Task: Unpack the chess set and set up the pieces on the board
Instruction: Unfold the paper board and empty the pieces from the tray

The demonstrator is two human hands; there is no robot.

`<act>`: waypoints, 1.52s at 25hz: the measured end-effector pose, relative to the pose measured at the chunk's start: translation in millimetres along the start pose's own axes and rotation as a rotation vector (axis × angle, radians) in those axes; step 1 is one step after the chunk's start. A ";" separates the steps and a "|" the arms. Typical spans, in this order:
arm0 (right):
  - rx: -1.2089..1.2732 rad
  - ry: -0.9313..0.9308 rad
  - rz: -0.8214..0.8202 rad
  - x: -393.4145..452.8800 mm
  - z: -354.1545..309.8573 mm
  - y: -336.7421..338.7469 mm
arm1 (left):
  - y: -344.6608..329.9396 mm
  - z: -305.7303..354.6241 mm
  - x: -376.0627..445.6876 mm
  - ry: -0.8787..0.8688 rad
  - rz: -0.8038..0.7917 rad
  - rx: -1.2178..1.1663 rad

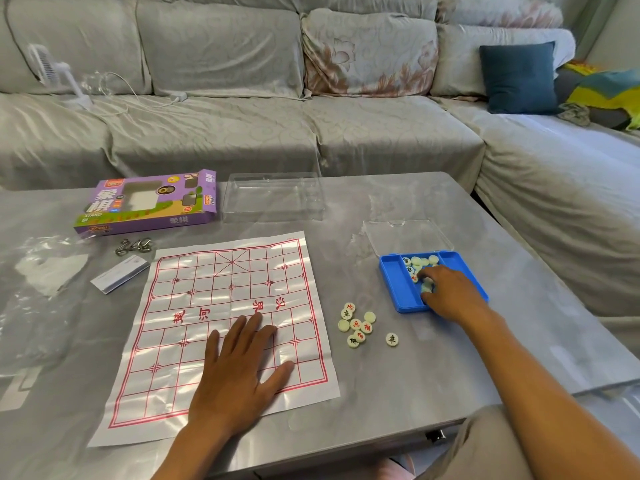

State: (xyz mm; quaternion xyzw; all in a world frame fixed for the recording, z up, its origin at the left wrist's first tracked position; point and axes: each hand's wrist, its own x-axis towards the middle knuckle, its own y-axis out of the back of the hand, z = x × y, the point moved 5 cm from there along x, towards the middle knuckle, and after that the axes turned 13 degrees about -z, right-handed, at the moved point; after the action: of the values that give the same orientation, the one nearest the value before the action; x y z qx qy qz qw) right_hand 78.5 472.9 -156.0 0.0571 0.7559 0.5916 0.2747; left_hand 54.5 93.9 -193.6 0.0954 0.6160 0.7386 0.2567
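Left hand (239, 368): mine, laid flat with fingers spread wide on the near half of the board, holding nothing.
Right hand (450, 296): mine, reaching into the blue tray, fingers curled down among the pieces there; whether they pinch one I cannot tell.
Board (194, 306): a thin white sheet with a red grid and red characters across its middle, spread on the table at 12 o'clock from my left wrist; no pieces stand on it.
Blue tray (396, 282): at 3 o'clock from the board, well apart from it; its middle compartment holds pale round pieces (420, 262).
Clear lid (408, 237): touching the tray's far edge, at 12 o'clock from it.
Loose pieces (356, 325): a cluster of pale discs with red or black characters on the table between board and tray; one lone disc (391, 339) lies at 3 o'clock from the cluster, near it.
Purple box (149, 202): at 11 o'clock from the board.
Clear plastic cover (273, 197): at 3 o'clock from the purple box, just beside it.
Metal rings (133, 245): between the purple box and the board's far left corner.
Folded leaflet (119, 273): at 9 o'clock from the board's far left corner.
Table (398, 393): grey, glossy surface.
Sofa (242, 116): grey-covered, at 12 o'clock beyond the table.
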 end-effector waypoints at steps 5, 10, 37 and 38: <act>0.013 0.020 0.075 8.2 -3.1 1.5 | -1.1 -0.8 0.3 -0.009 0.008 0.007; 0.043 0.066 0.136 7.5 -9.5 5.0 | -3.7 -1.8 2.0 -0.017 0.024 0.006; 0.065 -0.196 -0.018 -16.9 22.6 15.6 | -4.8 -2.9 3.3 -0.028 0.023 0.055; 0.077 -0.178 -0.013 -14.3 23.0 13.3 | -4.6 -3.2 2.9 -0.022 0.029 0.047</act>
State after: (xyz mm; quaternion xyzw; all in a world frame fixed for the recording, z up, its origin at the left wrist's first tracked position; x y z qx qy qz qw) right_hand 98.5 490.7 -142.2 0.1148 0.7511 0.5528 0.3422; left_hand 51.8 93.1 -199.3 0.1185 0.6289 0.7265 0.2503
